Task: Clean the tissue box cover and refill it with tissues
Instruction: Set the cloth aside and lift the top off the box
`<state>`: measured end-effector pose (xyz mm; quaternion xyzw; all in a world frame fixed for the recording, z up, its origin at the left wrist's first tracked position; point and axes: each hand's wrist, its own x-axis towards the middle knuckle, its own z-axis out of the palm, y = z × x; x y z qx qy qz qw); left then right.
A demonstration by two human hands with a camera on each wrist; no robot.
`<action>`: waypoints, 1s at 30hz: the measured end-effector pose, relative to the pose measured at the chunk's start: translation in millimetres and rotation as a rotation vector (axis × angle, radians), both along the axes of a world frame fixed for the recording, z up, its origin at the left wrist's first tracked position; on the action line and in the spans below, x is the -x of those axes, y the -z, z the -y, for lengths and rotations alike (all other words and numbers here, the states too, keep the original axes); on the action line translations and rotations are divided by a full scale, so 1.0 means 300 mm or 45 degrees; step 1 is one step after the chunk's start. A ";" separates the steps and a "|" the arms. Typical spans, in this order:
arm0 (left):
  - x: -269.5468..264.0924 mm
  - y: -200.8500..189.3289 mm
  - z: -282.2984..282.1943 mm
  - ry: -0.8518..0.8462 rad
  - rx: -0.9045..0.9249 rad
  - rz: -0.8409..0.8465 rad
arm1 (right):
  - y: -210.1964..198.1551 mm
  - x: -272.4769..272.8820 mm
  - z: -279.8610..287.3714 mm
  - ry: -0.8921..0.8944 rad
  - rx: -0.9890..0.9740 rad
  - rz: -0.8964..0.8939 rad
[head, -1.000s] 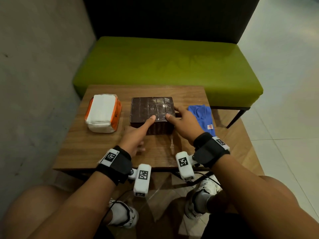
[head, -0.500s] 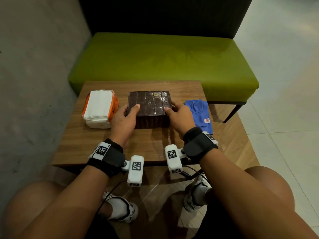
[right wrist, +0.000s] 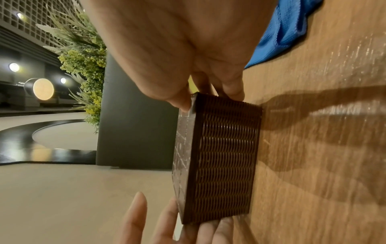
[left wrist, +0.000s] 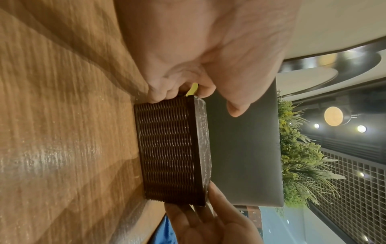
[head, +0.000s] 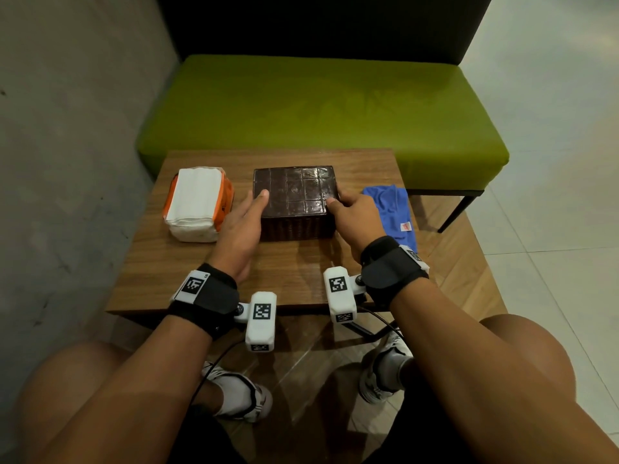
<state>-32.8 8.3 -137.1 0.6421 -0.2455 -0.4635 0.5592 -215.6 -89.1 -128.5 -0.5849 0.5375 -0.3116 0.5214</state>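
The dark brown woven tissue box cover stands on the wooden table, its gridded flat face up. My left hand lies against its left end with fairly straight fingers; the thumb hovers just over the top. My right hand pinches the right end, thumb on the top edge and fingers down the side. A white tissue pack in an orange wrapper lies left of the cover. A blue cloth lies to the right.
A green cushioned bench with a dark back stands right behind the table. A grey wall runs along the left. My knees and shoes are below the table's near edge. Bare tabletop lies in front of the cover.
Both hands have slid off the top of the cover outward to its two ends. The head view has tilted, so the table sits higher in the frame.
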 end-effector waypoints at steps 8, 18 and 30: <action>0.017 -0.038 -0.011 0.020 0.013 -0.064 | 0.015 0.011 0.010 0.028 -0.113 0.163; -0.011 -0.084 -0.025 0.183 -0.082 0.094 | -0.055 0.055 0.040 -0.360 -0.092 -0.023; -0.173 -0.030 0.065 0.572 -0.198 0.777 | -0.144 0.031 0.158 -0.785 0.338 -0.792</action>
